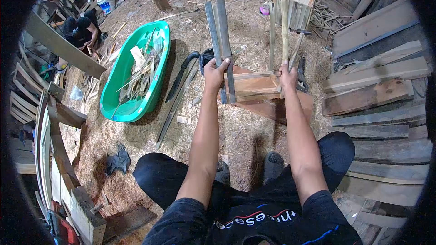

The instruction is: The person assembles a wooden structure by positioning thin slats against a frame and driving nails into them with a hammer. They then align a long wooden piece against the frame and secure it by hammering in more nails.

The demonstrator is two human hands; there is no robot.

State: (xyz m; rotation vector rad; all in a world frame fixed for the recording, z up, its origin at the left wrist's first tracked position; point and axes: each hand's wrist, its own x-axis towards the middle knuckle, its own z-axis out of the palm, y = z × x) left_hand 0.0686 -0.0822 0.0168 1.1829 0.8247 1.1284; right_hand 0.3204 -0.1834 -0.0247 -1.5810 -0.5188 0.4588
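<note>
1. While the person sits on the sawdust-covered floor (pixel 245 131) with both arms stretched forward, the left hand (pixel 215 71) holds two grey slats (pixel 219 27) upright, its fingers (pixel 222 64) wrapped tightly around them low down.
2. The slats stand side by side and touch each other. Their lower ends reach down along the left edge of a small wooden frame (pixel 252 85).
3. The right hand (pixel 287 73) is clenched around thin pale sticks (pixel 284 31) that rise upright at the right edge of that frame. One of them leans a little to the right.
4. The frame lies between the two hands and rests on a reddish-brown board (pixel 272 110) on the floor.
5. A long dark machete (pixel 180 76) lies on the sawdust just left of the left hand.
6. Further left sits a green tub (pixel 119 75) filled with wood offcuts.
7. A slatted wooden crate (pixel 296 5) stands beyond the hands, well apart from them.
8. Weathered planks (pixel 377 93) are stacked to the right.
9. A black cloth (pixel 118 161) lies near the person's left knee.
10. Another person (pixel 81 29) crouches at the far upper left, near a white bucket (pixel 107 2).
</note>
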